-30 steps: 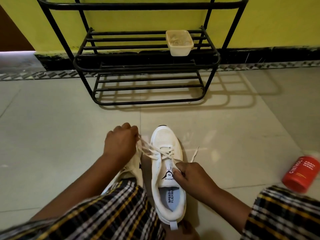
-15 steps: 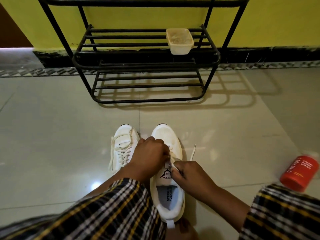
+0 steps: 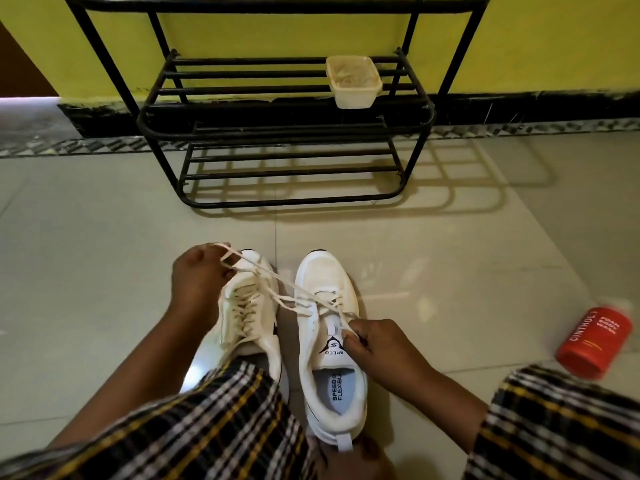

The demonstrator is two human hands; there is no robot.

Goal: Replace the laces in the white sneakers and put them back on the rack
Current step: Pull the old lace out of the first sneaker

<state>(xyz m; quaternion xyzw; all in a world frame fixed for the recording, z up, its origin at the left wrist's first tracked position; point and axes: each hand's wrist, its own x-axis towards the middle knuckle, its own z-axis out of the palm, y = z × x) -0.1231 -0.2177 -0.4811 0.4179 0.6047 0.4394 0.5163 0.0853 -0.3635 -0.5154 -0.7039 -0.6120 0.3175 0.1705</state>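
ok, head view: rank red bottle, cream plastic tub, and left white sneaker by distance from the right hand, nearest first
From the right hand:
1. Left white sneaker, just to its left on the floor, beside the shoe being laced.
2. Red bottle, lying on the tiles off to the right.
3. Cream plastic tub, up on the black metal rack by the wall.

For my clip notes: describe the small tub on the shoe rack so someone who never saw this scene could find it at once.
Start at the black metal shoe rack standing against the yellow wall. On its middle shelf, toward the right end, sits a small cream plastic tub, squarish and open-topped. It is the only thing on the rack; the white sneakers and the red bottle are down on the floor.
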